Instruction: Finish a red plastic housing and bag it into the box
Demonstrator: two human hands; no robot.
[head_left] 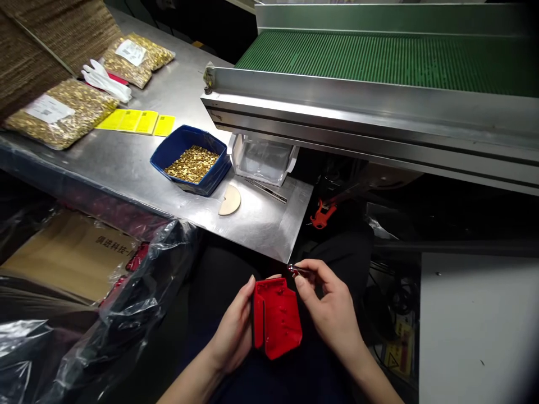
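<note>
My left hand (236,325) grips a red plastic housing (283,320) from its left side, fingers behind it and thumb along the edge. The housing is an open, hollow shell above my lap, with small posts inside and a dark strip down its left part. Just right of its upper corner, my right hand (330,303) pinches a small shiny metal tool (293,270) between thumb and fingers. Its exact kind is hard to make out, as the fingers cover part of it. The tool appears apart from the housing.
A blue bin (185,185) of small brass parts stands on the metal table (269,227), near a beige disc (230,201), tweezers (267,191) and a clear bin (263,163). A green conveyor (357,62) runs behind. Plastic-lined box (71,252) at left; bags of brass parts (63,112) farther back.
</note>
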